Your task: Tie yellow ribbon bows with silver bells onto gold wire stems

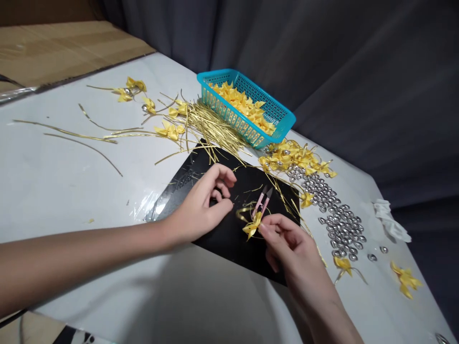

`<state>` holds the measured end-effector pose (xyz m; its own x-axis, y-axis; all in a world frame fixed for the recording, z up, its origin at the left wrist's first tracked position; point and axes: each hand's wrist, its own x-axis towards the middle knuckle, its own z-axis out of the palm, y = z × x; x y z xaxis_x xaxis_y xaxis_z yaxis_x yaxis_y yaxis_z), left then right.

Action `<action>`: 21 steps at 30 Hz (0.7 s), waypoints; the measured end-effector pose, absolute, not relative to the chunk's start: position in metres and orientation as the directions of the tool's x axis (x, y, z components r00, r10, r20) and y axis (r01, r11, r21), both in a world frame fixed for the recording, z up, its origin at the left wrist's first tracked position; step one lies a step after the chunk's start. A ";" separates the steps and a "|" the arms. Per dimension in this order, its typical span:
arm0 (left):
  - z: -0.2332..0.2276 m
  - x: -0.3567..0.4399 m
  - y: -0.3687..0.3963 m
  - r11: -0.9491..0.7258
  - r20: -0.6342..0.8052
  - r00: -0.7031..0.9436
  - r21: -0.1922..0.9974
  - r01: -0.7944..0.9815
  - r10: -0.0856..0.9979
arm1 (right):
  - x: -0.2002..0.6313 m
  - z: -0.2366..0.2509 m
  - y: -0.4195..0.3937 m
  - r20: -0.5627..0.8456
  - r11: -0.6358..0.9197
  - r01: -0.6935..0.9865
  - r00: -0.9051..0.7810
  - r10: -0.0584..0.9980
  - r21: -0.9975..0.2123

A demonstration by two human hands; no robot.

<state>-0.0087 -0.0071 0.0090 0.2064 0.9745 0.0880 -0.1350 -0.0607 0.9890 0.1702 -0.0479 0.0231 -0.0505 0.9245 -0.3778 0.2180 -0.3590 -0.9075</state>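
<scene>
Many yellow ribbon pieces (244,105) inside the teal basket (283,128), heaped along the near wall and visible through the lattice holes too. Just outside that wall, a thick bundle of gold ties (213,126). Beside the basket's right end, a cluster of yellow flowers (297,160), then silver beads (344,231) spread loose on the white table (64,191), away toward the right front. Well in front of the basket, above the black sheet (229,248): pinches one yellow ribbon flower (253,226) between right hand (292,239) thumb and forefinger. Between flower and basket, pink snips (261,203). Left of the flower, also in front of the basket, left hand (204,205) with fingers loosely curled, thumb and fingertips parted.
</scene>
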 end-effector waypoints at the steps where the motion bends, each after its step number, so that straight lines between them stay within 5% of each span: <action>1: 0.011 -0.009 -0.009 -0.092 0.109 0.220 0.992 -0.085 0.970 | 0.170 0.024 -0.048 -0.368 -0.351 0.227 -0.036 0.929 -0.908; 5: 0.019 -0.006 -0.017 -0.014 -0.041 0.493 0.994 0.107 0.869 | 0.170 0.027 -0.049 -0.370 -0.352 0.253 -0.026 0.929 -0.901; 9: 0.016 -0.001 -0.019 0.151 -0.205 0.560 0.978 0.142 0.803 | 0.168 0.029 -0.051 -0.391 -0.371 0.238 -0.038 0.920 -0.897; 21: 0.011 -0.003 -0.013 0.221 -0.204 0.592 0.974 0.045 0.780 | 0.167 0.030 -0.055 -0.450 -0.436 0.153 -0.071 0.890 -0.887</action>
